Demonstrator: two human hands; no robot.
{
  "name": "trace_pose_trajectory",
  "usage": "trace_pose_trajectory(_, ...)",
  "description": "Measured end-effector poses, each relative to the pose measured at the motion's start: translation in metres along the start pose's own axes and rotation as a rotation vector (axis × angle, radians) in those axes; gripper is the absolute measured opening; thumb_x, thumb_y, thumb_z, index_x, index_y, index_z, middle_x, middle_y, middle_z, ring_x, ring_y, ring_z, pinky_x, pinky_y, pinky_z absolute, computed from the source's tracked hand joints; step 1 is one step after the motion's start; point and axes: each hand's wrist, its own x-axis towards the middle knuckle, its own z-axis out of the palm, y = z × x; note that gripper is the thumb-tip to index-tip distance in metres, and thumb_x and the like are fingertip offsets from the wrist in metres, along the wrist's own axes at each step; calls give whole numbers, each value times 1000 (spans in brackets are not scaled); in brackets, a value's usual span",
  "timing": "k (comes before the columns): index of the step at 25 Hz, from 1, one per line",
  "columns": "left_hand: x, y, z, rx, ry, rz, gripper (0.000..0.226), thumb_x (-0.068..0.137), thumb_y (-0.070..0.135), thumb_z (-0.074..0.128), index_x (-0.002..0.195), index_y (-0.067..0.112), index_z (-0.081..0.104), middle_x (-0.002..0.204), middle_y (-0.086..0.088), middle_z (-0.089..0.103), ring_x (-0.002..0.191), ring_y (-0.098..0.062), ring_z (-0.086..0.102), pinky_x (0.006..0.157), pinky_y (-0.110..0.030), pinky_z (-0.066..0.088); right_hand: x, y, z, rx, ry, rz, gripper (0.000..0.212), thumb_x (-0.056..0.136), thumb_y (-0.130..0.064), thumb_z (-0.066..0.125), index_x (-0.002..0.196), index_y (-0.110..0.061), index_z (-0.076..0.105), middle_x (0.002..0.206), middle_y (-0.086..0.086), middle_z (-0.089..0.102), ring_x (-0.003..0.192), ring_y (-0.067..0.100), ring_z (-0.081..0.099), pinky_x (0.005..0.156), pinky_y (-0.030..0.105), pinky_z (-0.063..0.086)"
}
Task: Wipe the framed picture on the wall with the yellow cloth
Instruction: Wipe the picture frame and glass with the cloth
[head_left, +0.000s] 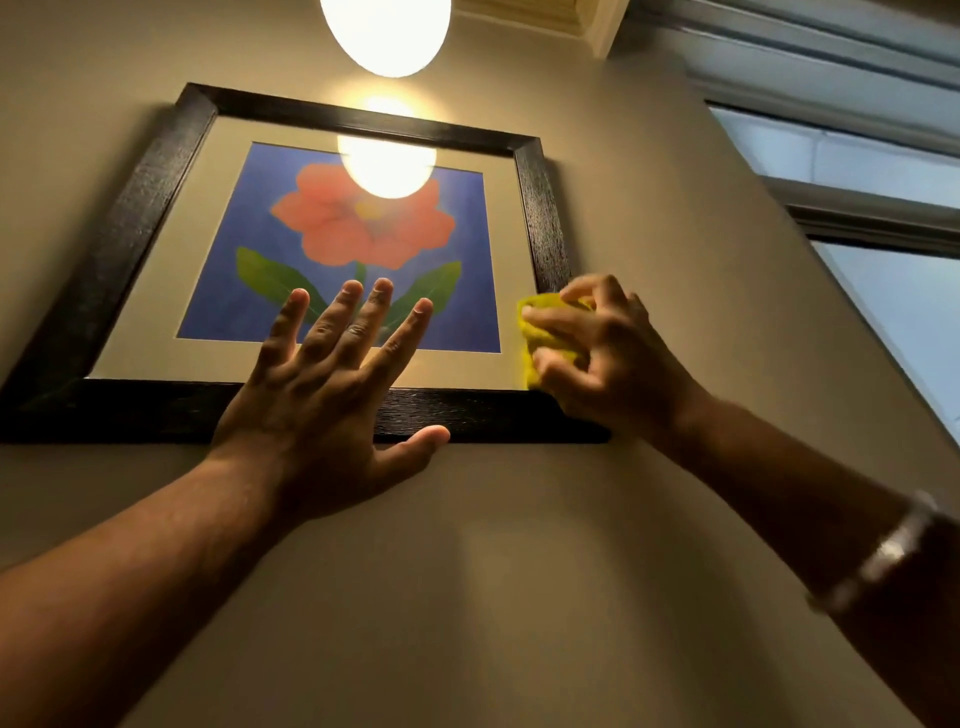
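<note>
The framed picture (140, 218) hangs on the beige wall above me, a red flower on blue inside a cream mat and a black frame. My left hand (332, 384) lies flat with fingers spread over the lower middle of the glass and the bottom rail. My right hand (608, 358) is bunched around the yellow cloth (545, 332) at the picture's lower right corner, pressing it against the mat beside the frame's right rail. Most of the cloth is hidden inside the fingers.
A glowing round lamp (387, 31) hangs above the picture and reflects in its glass. A window (893, 291) with a grey frame runs along the right. A bracelet (883, 556) sits on my right wrist. Bare wall stretches below the frame.
</note>
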Motion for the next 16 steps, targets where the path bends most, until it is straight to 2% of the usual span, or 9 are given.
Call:
trace_pose_trajectory(1, -1, 0, 0, -2, 0, -3, 93, 80, 81, 24, 154, 29, 0, 162, -9, 6, 149, -29, 5, 119, -58, 4, 32, 7, 4, -11, 14, 26, 47, 79, -44, 46, 121, -27, 60, 124, 15, 49, 110, 30, 50, 93, 35, 41)
trace_pose_trajectory(3, -2, -1, 0, 13, 2, -5, 92, 81, 81, 23, 154, 29, 0, 162, -9, 7, 149, -29, 5, 119, -59, 5, 109, 26, 9, -28, 27, 120, 48, 81, -43, 44, 125, -30, 56, 130, 12, 53, 114, 30, 53, 96, 34, 42)
trace_pose_trajectory(6, -4, -1, 2, 29, 3, -15, 92, 81, 82, 21, 154, 30, 1, 162, -9, 9, 149, -29, 6, 119, -59, 6, 195, 50, 19, -26, 11, 343, 54, 88, -37, 41, 141, -33, 33, 148, 7, 41, 131, 30, 41, 109, 37, 35)
trace_pose_trajectory(8, -4, -2, 2, 20, 5, -13, 92, 80, 83, 22, 153, 31, 0, 162, -9, 9, 149, -28, 6, 119, -59, 6, 216, 54, 25, 3, -23, 404, 55, 90, -36, 39, 143, -28, 30, 151, 6, 37, 135, 30, 37, 112, 38, 31)
trace_pose_trajectory(12, -5, -1, 1, 15, 2, -13, 93, 80, 82, 21, 154, 29, 3, 162, -9, 11, 149, -29, 9, 119, -59, 7, 178, 46, 14, 11, -70, 341, 55, 87, -39, 40, 141, -28, 34, 149, 9, 39, 131, 31, 40, 107, 36, 34)
trace_pose_trajectory(16, -3, 1, 1, -3, -8, -20, 95, 79, 82, 22, 154, 26, 2, 162, -10, 10, 149, -30, 9, 118, -60, 7, 22, 12, 3, 92, -171, 47, 62, 81, -43, 41, 140, -24, 38, 151, 8, 36, 140, 27, 30, 115, 38, 24)
